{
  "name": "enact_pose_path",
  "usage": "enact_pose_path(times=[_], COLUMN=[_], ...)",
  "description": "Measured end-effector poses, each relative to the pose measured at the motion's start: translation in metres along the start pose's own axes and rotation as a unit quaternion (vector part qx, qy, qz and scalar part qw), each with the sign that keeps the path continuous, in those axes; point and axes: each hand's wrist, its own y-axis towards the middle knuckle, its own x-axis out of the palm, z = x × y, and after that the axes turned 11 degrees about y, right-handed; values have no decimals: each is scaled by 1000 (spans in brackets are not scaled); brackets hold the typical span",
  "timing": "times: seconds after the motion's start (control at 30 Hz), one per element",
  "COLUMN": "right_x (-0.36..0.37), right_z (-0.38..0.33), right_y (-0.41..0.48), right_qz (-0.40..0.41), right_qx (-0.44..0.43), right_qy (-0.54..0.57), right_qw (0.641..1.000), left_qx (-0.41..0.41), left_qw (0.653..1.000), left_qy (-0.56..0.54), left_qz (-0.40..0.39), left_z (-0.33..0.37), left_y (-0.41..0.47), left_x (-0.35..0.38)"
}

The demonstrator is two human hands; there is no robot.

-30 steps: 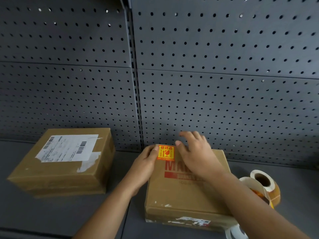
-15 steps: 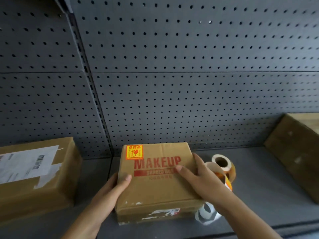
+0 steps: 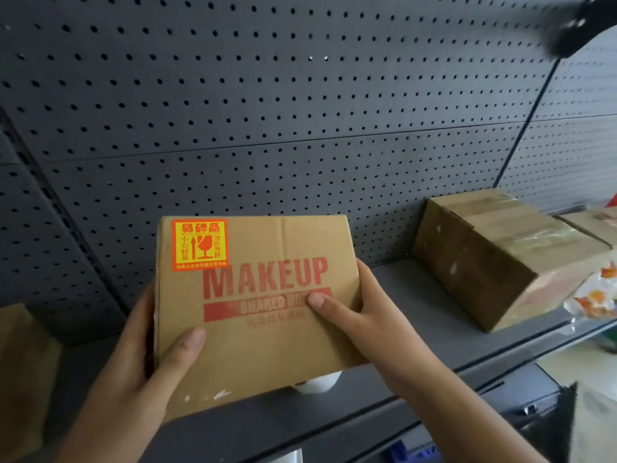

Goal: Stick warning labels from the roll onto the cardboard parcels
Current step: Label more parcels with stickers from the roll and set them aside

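Left hand [image 3: 140, 372] grips the left edge of the brown cardboard parcel printed MAKEUP [image 3: 267, 349], thumb on top face. Orange-yellow square warning label [image 3: 199, 244] is stuck at its far-left corner. Right hand [image 3: 364, 315] clamps the right edge, thumb on print. Parcel held above grey metal shelf [image 3: 400, 285]; taped brown cardboard box [image 3: 500, 262] sits to the right.

Dark grey pegboard [image 3: 300, 111] back wall, dotted with holes, panel seams running across. Grey metal shelf [image 3: 417, 312] below it. Crinkled white-and-orange wrapper [image 3: 592, 297] at far right edge. Blurred black object [image 3: 574, 25] top right, unidentifiable.
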Motion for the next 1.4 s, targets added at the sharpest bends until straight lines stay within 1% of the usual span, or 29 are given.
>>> enact_pose_path(times=[0.07,0.13,0.33,0.57,0.7,0.87,1.0,1.13,1.27,1.4], right_x=[-18,-36,-91,-135,-147,-158,-171,-195,-225,-258], right_z=[-6,-13,-21,-20,-17,-17,-26,-39,-49,-56], right_y=[-8,-16,-36,-60,-69,-70,-68,-56,-35,-4], right_qz=[15,30,71,125,151,166,175,175,147,94], right_qx=[-27,-55,-109,-113,-101,-96,-111,-133,-157,-162], right_qy=[-7,-17,-49,-74,-71,-88,-88,-88,-95,-96], right_qw=[999,998,990,983,981,977,974,972,972,977], left_qx=[34,55,96,108,121,117,128,158,177,175], left_qw=[999,998,994,986,980,978,976,972,975,981], left_qy=[4,10,6,-22,-45,-48,-64,-70,-67,-46], left_qz=[5,-7,-48,-126,-154,-167,-166,-159,-116,-64], left_z=[10,18,28,27,23,25,34,54,71,82], left_y=[0,1,3,12,21,26,34,42,48,55], left_x=[13,29,81,129,148,165,176,193,218,246])
